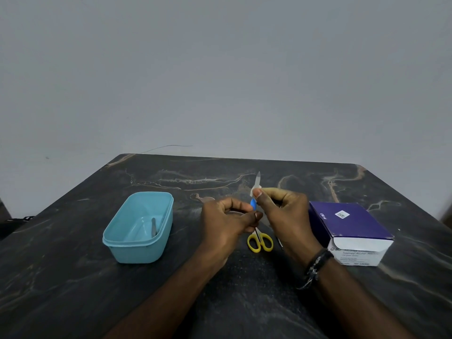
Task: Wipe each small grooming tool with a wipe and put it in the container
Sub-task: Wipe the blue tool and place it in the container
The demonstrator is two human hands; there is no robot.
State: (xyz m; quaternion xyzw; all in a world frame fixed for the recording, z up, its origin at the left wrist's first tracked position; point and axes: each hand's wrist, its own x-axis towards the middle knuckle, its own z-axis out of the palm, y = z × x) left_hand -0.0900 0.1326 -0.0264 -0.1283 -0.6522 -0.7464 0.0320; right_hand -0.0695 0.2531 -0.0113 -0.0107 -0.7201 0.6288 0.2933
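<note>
My left hand pinches the blue handle of a nail file, whose grey blade points up over the middle of the table. My right hand pinches a small white wipe around the blade just above the handle. A light blue container stands to the left with one slim metal tool lying inside. Yellow-handled scissors lie on the table under my hands. Another thin metal tool lies beside them, mostly hidden by my right wrist.
A purple and white box of alcohol swabs sits at the right of the dark marble table. A grey wall rises behind the table's far edge. A dark object shows at the far left edge.
</note>
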